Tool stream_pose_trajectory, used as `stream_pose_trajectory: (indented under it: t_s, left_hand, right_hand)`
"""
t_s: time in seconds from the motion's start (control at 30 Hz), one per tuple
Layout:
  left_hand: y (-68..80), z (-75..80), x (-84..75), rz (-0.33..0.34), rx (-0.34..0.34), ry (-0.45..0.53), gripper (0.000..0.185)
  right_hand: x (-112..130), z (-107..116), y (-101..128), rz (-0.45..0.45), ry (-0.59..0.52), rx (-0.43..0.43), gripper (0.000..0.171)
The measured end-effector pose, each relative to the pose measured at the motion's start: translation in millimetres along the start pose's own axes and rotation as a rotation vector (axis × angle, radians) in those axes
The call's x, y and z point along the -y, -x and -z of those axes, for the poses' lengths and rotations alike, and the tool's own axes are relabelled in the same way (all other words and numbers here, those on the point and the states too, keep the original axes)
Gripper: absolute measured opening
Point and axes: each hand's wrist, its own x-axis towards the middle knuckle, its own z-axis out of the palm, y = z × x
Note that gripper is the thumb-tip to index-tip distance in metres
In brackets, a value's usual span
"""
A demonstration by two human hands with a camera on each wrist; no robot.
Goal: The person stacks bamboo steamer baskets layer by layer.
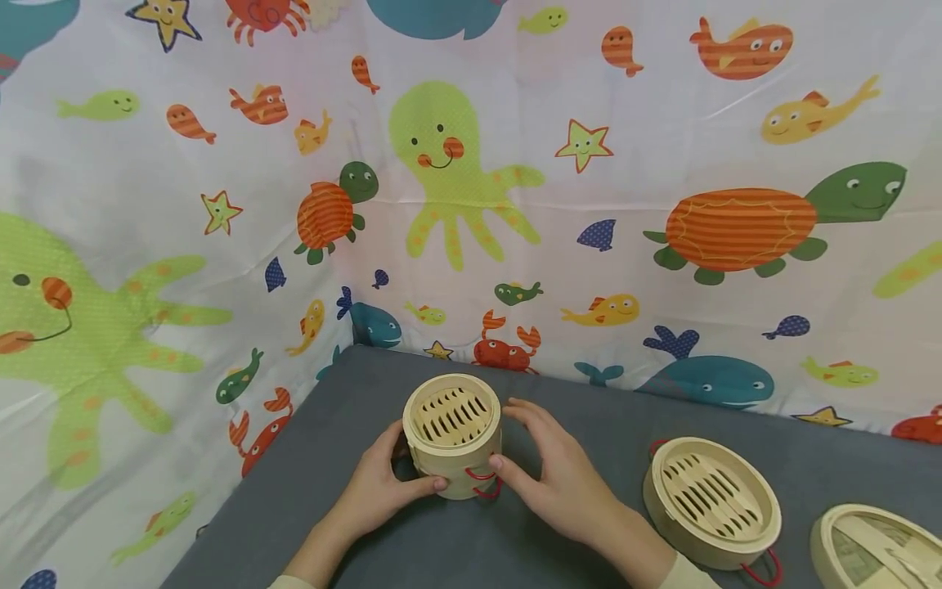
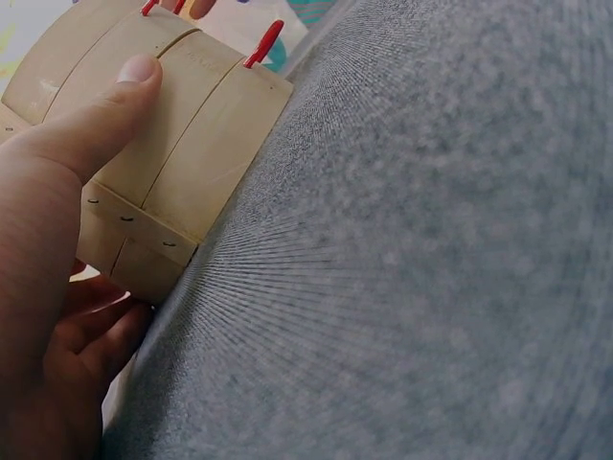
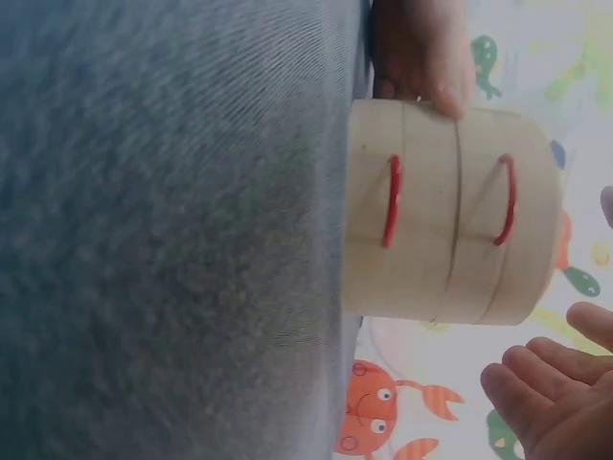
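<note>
Two round bamboo steamer baskets stand stacked on the grey cloth, the upper basket (image 1: 455, 415) showing its slatted floor and the lower basket (image 1: 458, 489) directly beneath. My left hand (image 1: 374, 488) grips the stack from the left, thumb across the front near the seam and fingers reaching round behind. In the left wrist view the thumb of that hand (image 2: 67, 182) presses the pale wall. To the right of the stack, my right hand (image 1: 555, 470) is held with fingers spread; the right wrist view shows these fingers (image 3: 551, 383) apart from the wall. Red loops (image 3: 392, 201) hang on the baskets' side.
A third steamer basket (image 1: 710, 536) with red loops sits to the right on the grey cloth (image 1: 574, 564). Beyond it, at the lower right edge, lies a round woven lid (image 1: 864, 536), partly cut off. A sea-animal print curtain (image 1: 508, 221) rises behind and along the left.
</note>
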Motion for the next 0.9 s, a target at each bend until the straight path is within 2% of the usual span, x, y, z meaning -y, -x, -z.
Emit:
stream_pose_trajectory:
  t_s: [0.17, 0.43, 0.6, 0.73, 0.9]
  left_hand:
    - [2.0, -1.3, 1.6, 0.005, 0.009, 0.001, 0.102]
    - [-0.8, 3.2, -3.8, 0.003, 0.014, -0.006, 0.102]
    - [-1.9, 3.4, -5.0, 0.010, 0.016, -0.018, 0.103]
    - [-0.6, 3.1, -4.9, 0.019, 0.012, -0.020, 0.103]
    - [-0.1, 2.6, -5.4, 0.037, 0.019, -0.020, 0.105]
  right_hand:
    - [8, 14, 6, 0.006, 0.054, -0.008, 0.058]
    - [13, 52, 17, -0.043, 0.217, -0.027, 0.053]
    - [4, 72, 30, -0.062, 0.309, -0.058, 0.054]
    - [-7, 85, 40, -0.039, 0.374, -0.097, 0.054]
    - [-17, 101, 52, -0.047, 0.422, -0.110, 0.051]
